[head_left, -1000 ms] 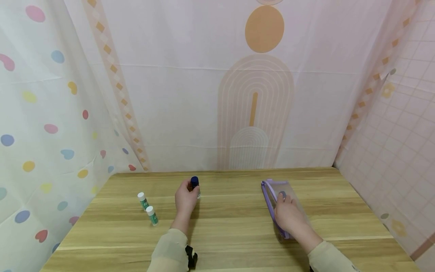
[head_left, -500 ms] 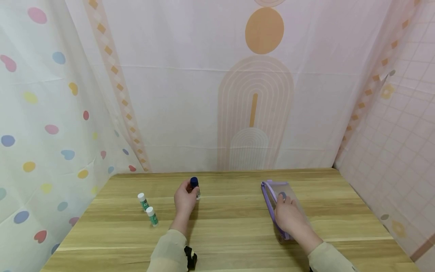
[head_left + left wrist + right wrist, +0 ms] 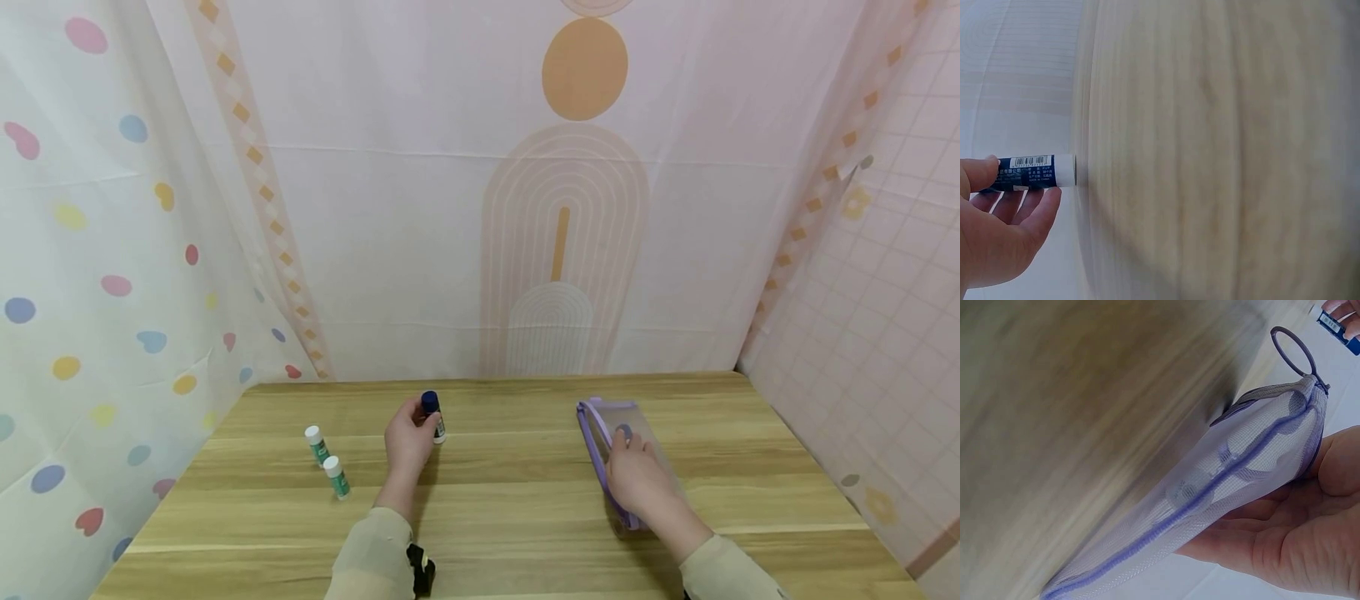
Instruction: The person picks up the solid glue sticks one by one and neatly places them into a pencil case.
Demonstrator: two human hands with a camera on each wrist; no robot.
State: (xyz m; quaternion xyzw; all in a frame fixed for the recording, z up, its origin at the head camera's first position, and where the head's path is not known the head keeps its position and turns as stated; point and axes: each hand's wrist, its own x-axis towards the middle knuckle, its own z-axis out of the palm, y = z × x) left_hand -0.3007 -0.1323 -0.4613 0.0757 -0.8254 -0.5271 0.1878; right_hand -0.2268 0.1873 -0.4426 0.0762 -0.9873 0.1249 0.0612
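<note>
Gripping a dark blue tube (image 3: 438, 427), the left hand (image 3: 409, 442) sets its thumb on one side and its bent fingers on the other. The tube is nearly upright within this grasp: dark cap above the fingers, white base end below them. A barcode and small print show on its label, just past the thumb tip. Whether the base touches the wooden table (image 3: 510, 508) I cannot tell from here.

To the left of the left hand, apart from it, stand two further tubes with white caps and green labels. The far green tube (image 3: 319, 450) is level with that hand; the near green tube (image 3: 339, 481) sits just beside it, closer to the person.

Well to the right of the left hand, the right hand (image 3: 641, 479) holds a purple-trimmed mesh pouch (image 3: 1210, 490) by its upper edge, fingers bent; the fingertips are partly hidden by the mesh. The pouch lies beneath and to the left of this hand, zip bands running along its left side. A strap loop (image 3: 1294, 353) projects from one end. Indistinct pale and purple shapes show through the mesh.
</note>
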